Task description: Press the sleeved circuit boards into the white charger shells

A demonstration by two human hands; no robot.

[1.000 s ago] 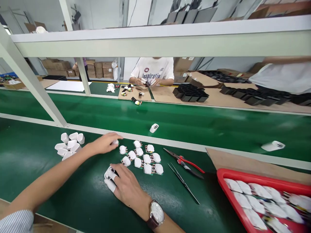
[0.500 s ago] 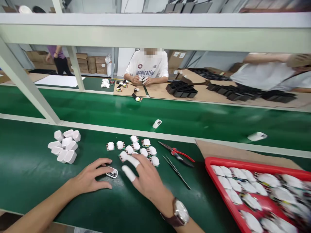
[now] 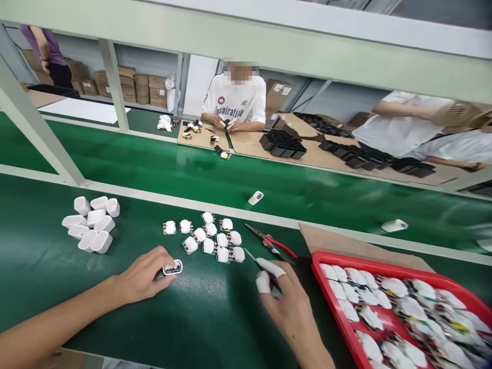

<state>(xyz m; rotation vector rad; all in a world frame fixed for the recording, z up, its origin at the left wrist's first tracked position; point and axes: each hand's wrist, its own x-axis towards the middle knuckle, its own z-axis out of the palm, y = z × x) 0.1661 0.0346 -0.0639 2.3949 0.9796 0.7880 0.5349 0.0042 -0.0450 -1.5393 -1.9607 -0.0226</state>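
My left hand (image 3: pixel 144 277) is closed on a small white plastic housing (image 3: pixel 177 263), its open end showing dark parts inside. Over the metal tweezers (image 3: pixel 250 254) is my right hand (image 3: pixel 290 300), thumb and forefinger closed around their shaft; both digits wear white finger cots. The tweezers' tip points up and left, and the rest is partly hidden by the fingers. Several small circuit boards with white pads (image 3: pixel 209 246) lie between and beyond my hands. Red-handled pliers (image 3: pixel 271 242) rest just beyond the tweezers.
White housings (image 3: pixel 95 218) are grouped at the left. A red tray (image 3: pixel 326 297) of padded boards sits on cardboard at the right. Beyond a pale ledge, a green belt (image 3: pixel 192 177) carries white units (image 3: pixel 256 198). A co-worker (image 3: pixel 238 102) sits opposite, below an overhead beam.
My right hand has moved right from the boards to the tweezers and closed on them. My left fingers have closed around the white housing. The view has shifted slightly.
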